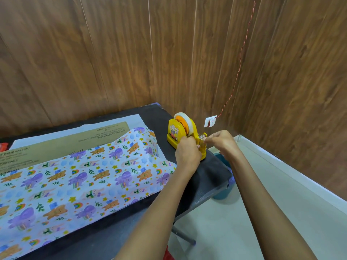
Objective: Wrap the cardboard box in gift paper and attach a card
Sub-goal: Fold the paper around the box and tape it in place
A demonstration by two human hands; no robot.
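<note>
Black table (206, 175) in a corner of wood-panelled wall (112, 53); pale floor (262, 203) to the right. White wall socket (210, 121) low down, twisted red cord (242, 53) rising from it.

Teal bin (222, 194) on the floor, half hidden by the table edge; contents not visible. Yellow tape dispenser (180, 136) at the table's far right corner, holding a tape roll (185, 119).

Cardboard box (56, 143) lies long on the table, left of both hands, not touched. Gift paper (84, 181) with bears and rainbows drapes its near side; printed brown top bare along the far edge.

Left hand (186, 152) curled round the dispenser's front end. Right hand (220, 140) just beside it, fingertips pinching the tape end at the cutter
</note>
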